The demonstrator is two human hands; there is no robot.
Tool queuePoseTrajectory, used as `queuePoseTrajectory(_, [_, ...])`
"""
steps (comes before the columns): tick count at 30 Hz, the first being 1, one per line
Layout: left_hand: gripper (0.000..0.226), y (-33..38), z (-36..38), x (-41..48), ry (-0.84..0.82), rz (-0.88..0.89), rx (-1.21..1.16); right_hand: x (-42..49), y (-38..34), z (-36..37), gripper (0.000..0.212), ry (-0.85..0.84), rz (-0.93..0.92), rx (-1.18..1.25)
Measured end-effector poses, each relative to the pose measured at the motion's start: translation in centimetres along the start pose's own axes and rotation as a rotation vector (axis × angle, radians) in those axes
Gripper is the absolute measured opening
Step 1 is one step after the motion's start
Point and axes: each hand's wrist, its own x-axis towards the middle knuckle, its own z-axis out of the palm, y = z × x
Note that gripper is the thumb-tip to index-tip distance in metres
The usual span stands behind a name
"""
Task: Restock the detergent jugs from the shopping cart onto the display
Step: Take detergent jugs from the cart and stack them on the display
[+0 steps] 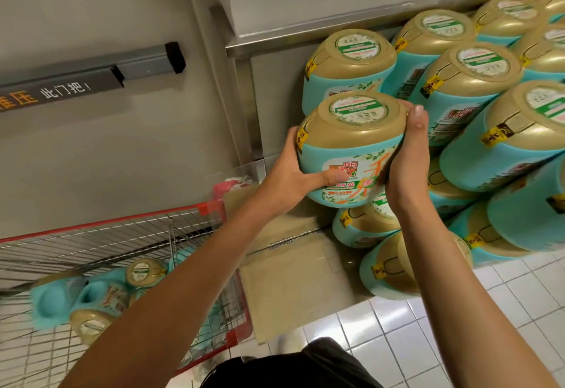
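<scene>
I hold one teal detergent jug with a gold lid (351,146) between both hands, at the left end of the display stack. My left hand (293,173) grips its left side with the thumb across the label. My right hand (408,161) cups its right side, fingers reaching up past the lid. Stacked jugs of the same kind (467,82) fill the display to the right in tiers. Further jugs (382,265) stand on the low tier under the held one. Several jugs (101,296) lie in the red wire shopping cart (122,234) at lower left.
Brown cardboard sheets (290,274) cover the display base between cart and stack. A grey door with a push bar (91,72) stands behind the cart. A metal ledge (275,42) runs above the stack. White floor tiles (428,341) lie at lower right.
</scene>
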Motion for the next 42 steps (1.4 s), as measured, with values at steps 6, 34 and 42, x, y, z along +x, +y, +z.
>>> queuePoseTrajectory(6, [0.101, -0.2, 0.7, 1.3, 0.009, 0.085, 0.069, 1.0, -0.1, -0.6, 0.072, 0.003, -0.046, 0.042])
queuePoseTrajectory(34, [0.113, -1.2, 2.8, 6.0, 0.142, 0.089, 0.302, -2.3, 3.4, -0.1, 0.067, 0.143, 0.068, -0.229])
queuePoseTrajectory(42, [0.064, -3.5, -0.3, 1.1, 0.117, 0.119, 0.602, -6.6, 3.2, 1.0, 0.058, 0.262, 0.205, -0.101])
